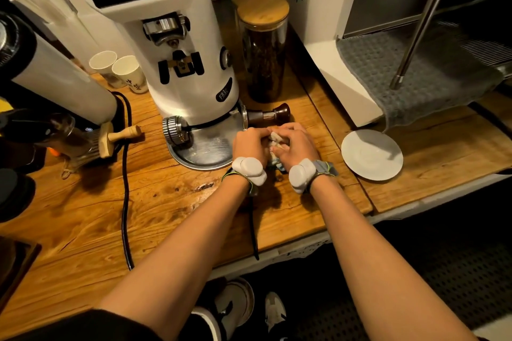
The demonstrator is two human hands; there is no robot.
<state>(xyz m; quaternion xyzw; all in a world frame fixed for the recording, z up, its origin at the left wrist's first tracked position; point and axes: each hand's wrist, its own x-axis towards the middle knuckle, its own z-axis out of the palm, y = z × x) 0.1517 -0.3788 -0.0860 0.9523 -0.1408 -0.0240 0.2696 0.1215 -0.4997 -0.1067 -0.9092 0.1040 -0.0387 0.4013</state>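
Observation:
Both my hands meet over the wooden counter, just right of the white coffee grinder. My left hand and my right hand both curl their fingers round a small crumpled light cloth. A bluish end of the cloth hangs below between my wrists. What the cloth covers is hidden by my hands. A dark-handled tamper lies on its side just beyond my knuckles, by the grinder's metal tray.
A white saucer sits to the right near the counter edge. Behind stand a glass jar of coffee beans and the espresso machine with a grey towel. Two paper cups, a black cable and a wooden-handled brush lie left.

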